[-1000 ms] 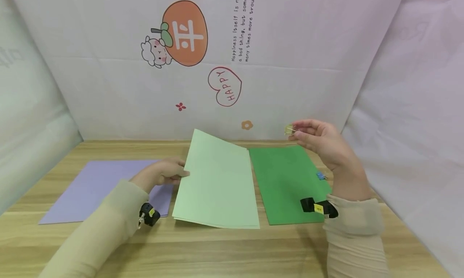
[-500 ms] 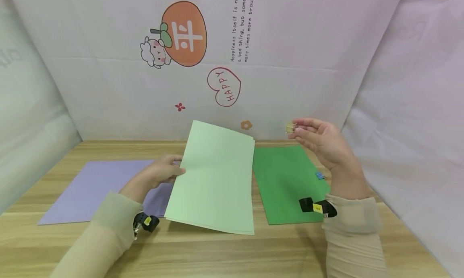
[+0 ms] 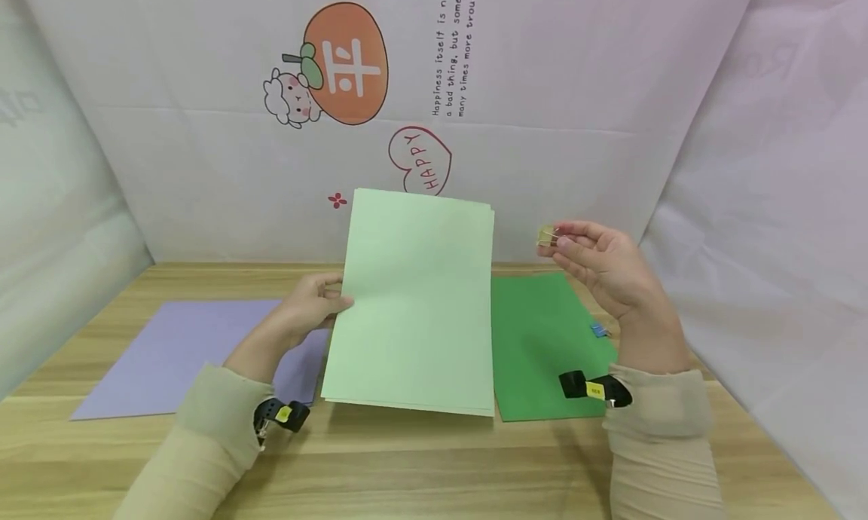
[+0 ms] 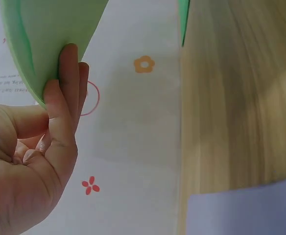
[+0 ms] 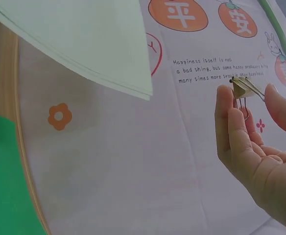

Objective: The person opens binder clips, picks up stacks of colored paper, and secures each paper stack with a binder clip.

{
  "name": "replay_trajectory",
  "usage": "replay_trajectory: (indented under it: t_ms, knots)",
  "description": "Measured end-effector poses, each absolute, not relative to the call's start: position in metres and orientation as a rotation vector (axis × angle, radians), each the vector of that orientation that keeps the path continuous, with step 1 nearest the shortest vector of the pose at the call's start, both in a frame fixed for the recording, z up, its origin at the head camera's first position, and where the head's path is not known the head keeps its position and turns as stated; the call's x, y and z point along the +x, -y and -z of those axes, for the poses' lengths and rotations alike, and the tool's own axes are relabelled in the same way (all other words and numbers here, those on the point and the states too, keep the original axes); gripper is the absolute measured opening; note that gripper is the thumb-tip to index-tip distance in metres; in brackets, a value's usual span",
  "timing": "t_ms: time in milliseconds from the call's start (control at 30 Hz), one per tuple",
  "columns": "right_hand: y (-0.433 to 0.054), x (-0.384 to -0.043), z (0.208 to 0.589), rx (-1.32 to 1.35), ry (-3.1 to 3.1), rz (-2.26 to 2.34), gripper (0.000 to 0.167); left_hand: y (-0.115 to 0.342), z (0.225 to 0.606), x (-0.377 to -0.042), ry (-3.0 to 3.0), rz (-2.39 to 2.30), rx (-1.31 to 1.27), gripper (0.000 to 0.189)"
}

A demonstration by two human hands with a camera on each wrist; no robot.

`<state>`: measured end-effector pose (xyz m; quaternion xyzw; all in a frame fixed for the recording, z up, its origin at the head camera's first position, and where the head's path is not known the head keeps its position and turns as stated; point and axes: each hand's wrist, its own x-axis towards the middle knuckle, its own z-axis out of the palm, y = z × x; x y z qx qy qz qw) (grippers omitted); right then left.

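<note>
My left hand (image 3: pixel 307 309) pinches the left edge of a small stack of light green paper (image 3: pixel 417 301), thumb in front and fingers behind. The stack is raised and tilted up to face me, its sheets slightly offset at the edges. In the left wrist view the paper (image 4: pixel 55 39) curves above the fingers. My right hand (image 3: pixel 603 267) holds a yellow binder clip (image 3: pixel 547 236) up at the right, apart from the paper. The right wrist view shows the binder clip (image 5: pixel 245 88) between thumb and fingers, with its wire handles spread.
A purple sheet (image 3: pixel 197 347) lies on the wooden table (image 3: pixel 407 475) at the left. At the right is a dark green sheet (image 3: pixel 542 339), partly behind the raised paper, with a blue binder clip (image 3: pixel 600 330) at its right edge. A printed white cloth (image 3: pixel 542 90) stands behind.
My left hand has lifted the light green stack and turned it more upright to face me. The right hand stays nearly in place, turning the yellow binder clip slightly.
</note>
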<state>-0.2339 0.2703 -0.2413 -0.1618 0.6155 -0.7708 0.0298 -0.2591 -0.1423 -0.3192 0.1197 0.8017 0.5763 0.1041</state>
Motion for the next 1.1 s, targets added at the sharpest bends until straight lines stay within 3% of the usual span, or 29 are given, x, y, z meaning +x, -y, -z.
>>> replay_trajectory:
  t_ms: [667, 1100]
  knots:
    - [-0.272, -0.243, 0.250, -0.462, -1.726, 2.469, 0.014, 0.134, 0.291, -0.243, -2.384, -1.837, 0.386, 0.057]
    - [-0.262, -0.247, 0.252, -0.454, -1.759, 2.373, 0.009, 0.130, 0.275, -0.230, -2.424, -1.887, 0.454, 0.050]
